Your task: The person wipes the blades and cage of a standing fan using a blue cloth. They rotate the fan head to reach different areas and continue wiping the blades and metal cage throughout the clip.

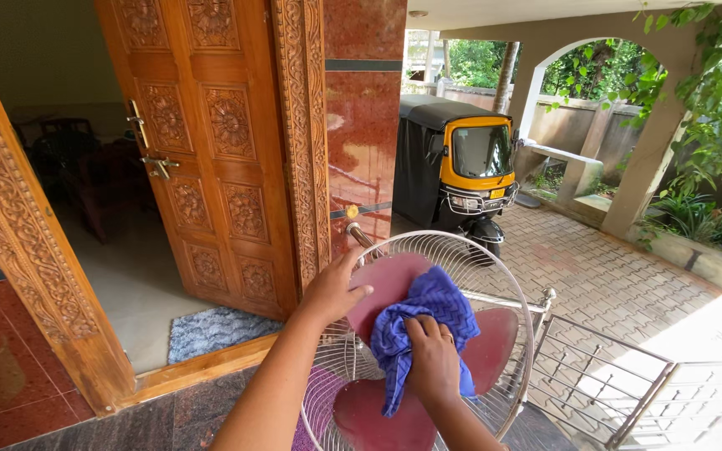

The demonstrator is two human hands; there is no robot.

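A crumpled blue checked cloth (422, 326) lies pressed against the dusty maroon blades (386, 284) of a pedestal fan, inside its tilted, open wire guard (495, 267).

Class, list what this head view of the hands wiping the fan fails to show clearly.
- Fan base and stand: cut off by the bottom edge.
- Middle of the fan: hidden by the blue cloth and right hand.
- Left hand fingertips: hidden behind the blade.
- Room past the open door: too dark.

Under the right hand's fingers (428, 332), the blue cloth (428, 321) hides the fan's hub. Below them, the wire guard (495, 276) is cut off by the frame's bottom edge. Beyond the left hand's fingertips (353, 266), a brass-coloured fitting (353, 214) is perhaps a knob; too small to tell.
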